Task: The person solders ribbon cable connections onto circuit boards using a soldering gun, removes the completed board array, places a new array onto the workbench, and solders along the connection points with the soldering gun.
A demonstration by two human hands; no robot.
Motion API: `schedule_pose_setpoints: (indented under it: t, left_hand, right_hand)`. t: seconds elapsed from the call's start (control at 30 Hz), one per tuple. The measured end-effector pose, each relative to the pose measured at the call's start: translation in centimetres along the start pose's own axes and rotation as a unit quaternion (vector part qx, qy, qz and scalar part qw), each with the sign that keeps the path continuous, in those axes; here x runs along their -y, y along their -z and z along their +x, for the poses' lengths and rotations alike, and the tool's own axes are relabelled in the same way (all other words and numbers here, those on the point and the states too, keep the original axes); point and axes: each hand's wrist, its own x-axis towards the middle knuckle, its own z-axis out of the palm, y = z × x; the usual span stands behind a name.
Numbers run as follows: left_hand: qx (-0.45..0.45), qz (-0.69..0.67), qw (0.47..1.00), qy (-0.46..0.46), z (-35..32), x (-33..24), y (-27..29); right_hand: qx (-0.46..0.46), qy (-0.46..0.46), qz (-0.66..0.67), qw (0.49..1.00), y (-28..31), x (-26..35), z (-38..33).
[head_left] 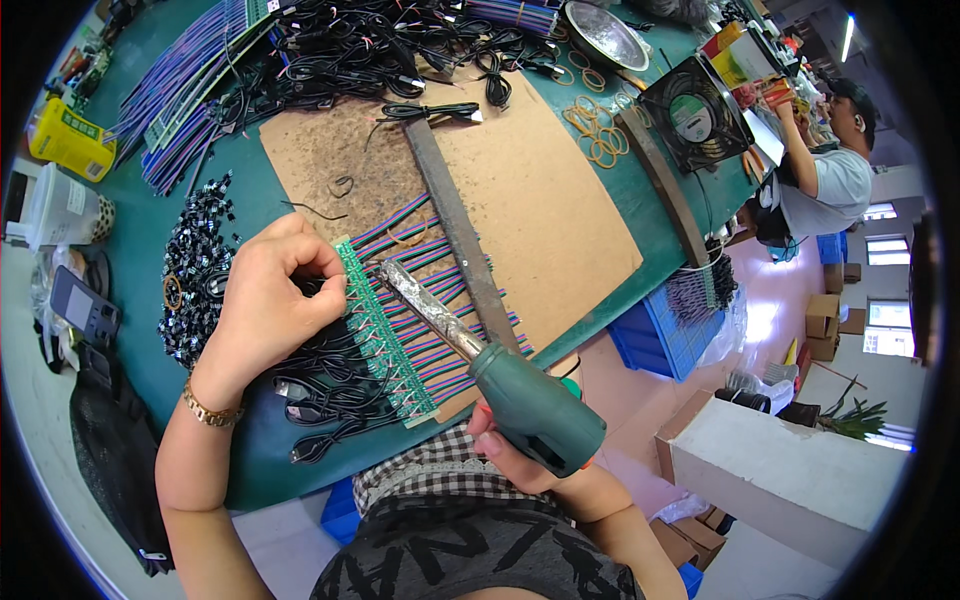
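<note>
Pinching a black wire with the left hand [268, 300], fingertips pressed together right at the edge of the green circuit strip [385, 335]. Gripping the green soldering iron [480, 355] in the right hand [520, 450], fingers wrapped tight round the handle, tip hovering over the upper end of the strip. Strip lying near the front edge of the worktop [150, 240], half on the brown board [540, 200], with striped ribbon wires [440, 300] fanning out under a flat metal bar [460, 235]. Black cables [330, 385] bunching just below the left hand. Looking like soldering, joint by joint; calling next for tip and wire end meeting on one pad, steadily.
</note>
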Motion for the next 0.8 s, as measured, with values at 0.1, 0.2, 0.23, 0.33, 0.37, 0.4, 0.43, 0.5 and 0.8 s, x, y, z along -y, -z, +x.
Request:
schedule_pose_setpoints:
  t: [0.1, 0.2, 0.23, 0.33, 0.37, 0.4, 0.43, 0.5, 0.8]
  left_hand:
    - [-0.003, 0.002, 1.0, -0.006, 0.1, 0.1, -0.1]
    - [-0.001, -0.003, 1.0, -0.003, 0.1, 0.0, -0.2]
    - [0.001, -0.002, 1.0, -0.004, 0.1, 0.0, -0.2]
    - [0.005, -0.003, 1.0, -0.004, 0.1, 0.0, -0.1]
    - [0.006, -0.004, 1.0, -0.003, 0.1, 0.0, -0.1]
    - [0.006, -0.004, 1.0, -0.003, 0.1, 0.0, -0.1]
    - [0.01, -0.005, 1.0, 0.001, 0.1, 0.0, 0.0]
    - [0.014, -0.004, 1.0, 0.006, 0.1, -0.1, 0.1]
    - [0.057, 0.0, 0.998, -0.005, 0.2, -0.7, 0.9]
  right_hand:
    - [0.011, 0.029, -0.031, 0.999, 0.3, -0.4, -0.2]
    - [-0.006, -0.009, 0.017, 1.0, 0.1, -0.3, -0.4]
    - [-0.007, -0.009, 0.017, 1.0, 0.1, -0.3, -0.4]
    - [0.016, 0.007, -0.002, 1.0, 0.3, -0.6, -0.5]
    - [0.018, 0.004, 0.004, 1.0, 0.3, -0.7, -0.6]
    - [0.02, 0.002, 0.01, 1.0, 0.3, -0.8, -0.7]
    - [0.019, 0.002, 0.01, 1.0, 0.2, -1.0, -0.8]
    - [0.005, -0.027, 0.045, 0.999, 0.0, -1.2, -1.1]
    - [0.014, 0.031, 0.004, 0.999, 0.4, -1.9, -1.0]
